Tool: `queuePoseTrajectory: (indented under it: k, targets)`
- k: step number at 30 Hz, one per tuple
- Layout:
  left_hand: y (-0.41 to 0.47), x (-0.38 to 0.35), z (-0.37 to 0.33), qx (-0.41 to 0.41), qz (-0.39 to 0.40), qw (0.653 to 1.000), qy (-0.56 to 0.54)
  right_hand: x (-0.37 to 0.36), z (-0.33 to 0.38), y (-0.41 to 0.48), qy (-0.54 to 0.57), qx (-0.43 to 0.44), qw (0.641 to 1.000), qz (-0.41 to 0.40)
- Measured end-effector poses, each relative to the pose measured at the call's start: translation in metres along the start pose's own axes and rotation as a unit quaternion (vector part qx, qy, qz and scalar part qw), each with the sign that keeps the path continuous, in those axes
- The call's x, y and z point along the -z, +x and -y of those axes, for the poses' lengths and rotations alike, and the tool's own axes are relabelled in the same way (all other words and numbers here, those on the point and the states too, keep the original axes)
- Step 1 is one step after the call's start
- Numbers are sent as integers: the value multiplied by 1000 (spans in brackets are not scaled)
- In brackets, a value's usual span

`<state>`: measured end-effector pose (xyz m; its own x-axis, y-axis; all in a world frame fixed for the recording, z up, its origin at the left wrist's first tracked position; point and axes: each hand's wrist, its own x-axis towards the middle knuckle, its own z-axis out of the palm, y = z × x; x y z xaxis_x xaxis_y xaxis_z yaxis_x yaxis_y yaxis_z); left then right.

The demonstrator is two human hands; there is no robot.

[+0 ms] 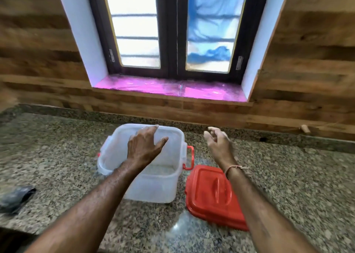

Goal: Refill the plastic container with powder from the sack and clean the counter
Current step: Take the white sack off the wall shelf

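Head view: plastic container (153,185) sits mid-frame on the granite counter (57,147), lid off, mouth straight up. Red lid (213,195) lies flat, top side up, just beside it at lower right, close to the container's base; whether they touch I can't tell. My read: lid parked within reach so the mouth stays clear for pouring and it can go back on quickly. Container looks nearly empty, a thin pale layer on the bottom at most; translucent walls make that hard to confirm. Left hand (144,149) reaches over the open mouth, fingers spread, tips at the far rim; seems to be steadying or repositioning the tub, but actual contact isn't clear because of blur. Right hand (217,141) hovers above the counter to the right of the container, fingers loosely curled and apart, holding nothing. Container's long axis runs from lower frame toward the window (172,32), roughly along the forearms; red side latch (189,157) faces right. Sack isn't in view, so refill not started by the look of it. Dark crumpled cloth or bag (15,199) at the left edge, well apart; possibly for the wipe-down, can't identify it.
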<state>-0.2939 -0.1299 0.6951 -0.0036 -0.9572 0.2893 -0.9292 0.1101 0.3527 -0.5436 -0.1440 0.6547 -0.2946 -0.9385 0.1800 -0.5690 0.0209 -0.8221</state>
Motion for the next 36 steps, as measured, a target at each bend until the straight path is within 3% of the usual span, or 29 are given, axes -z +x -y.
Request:
queuePoseTrajectory:
  k: [8, 25, 36]
  targets:
    - [33, 84, 96, 8, -81, 996, -20, -85, 161, 15, 12, 137, 990, 41]
    - [101, 355, 406, 96, -251, 963, -9, -335, 496, 23, 22, 309, 947, 83]
    - [195, 519, 528, 132, -340, 924, 118, -446, 725, 95, 40, 407, 907, 98]
